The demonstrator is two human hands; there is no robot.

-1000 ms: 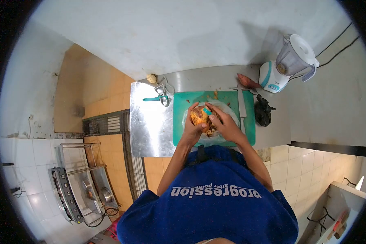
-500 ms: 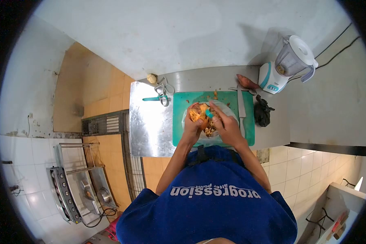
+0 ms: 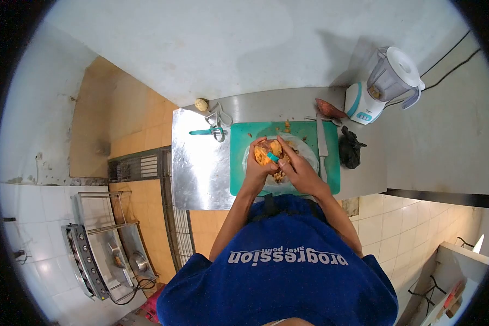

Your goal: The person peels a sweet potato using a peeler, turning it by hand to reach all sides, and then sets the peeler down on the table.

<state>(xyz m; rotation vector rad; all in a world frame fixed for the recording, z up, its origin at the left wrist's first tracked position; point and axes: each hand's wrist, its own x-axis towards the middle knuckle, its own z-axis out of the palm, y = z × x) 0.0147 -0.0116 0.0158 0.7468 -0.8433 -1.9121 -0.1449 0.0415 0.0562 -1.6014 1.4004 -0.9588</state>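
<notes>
Peeling in hand, above a steel counter (image 3: 201,163) with a green cutting board (image 3: 239,163) set on it. Best done with short strokes away from the holding fingers, turning the sweet potato a little after each pass so bare orange flesh meets the blade edge, and letting the scraps drop onto the clear plastic sheet (image 3: 309,155) spread on the board.

Held over the middle of the board, just above the heap of peelings (image 3: 280,175): the sweet potato (image 3: 263,152), partly stripped, orange flesh showing on the near side. Wrapped around it from the left and beneath, the left hand (image 3: 254,165), fingers curled and pressed firmly to the tuber. Closed around a teal-handled peeler (image 3: 273,156), the right hand (image 3: 299,171), with the tool laid against the tuber's right flank; probably pinched between thumb and forefinger, though too small to tell exactly.

Lying apart to the right on the board, a knife (image 3: 323,142). Beyond the board's far edge, a second sweet potato (image 3: 328,108), unpeeled, beside the blender (image 3: 383,87).
</notes>
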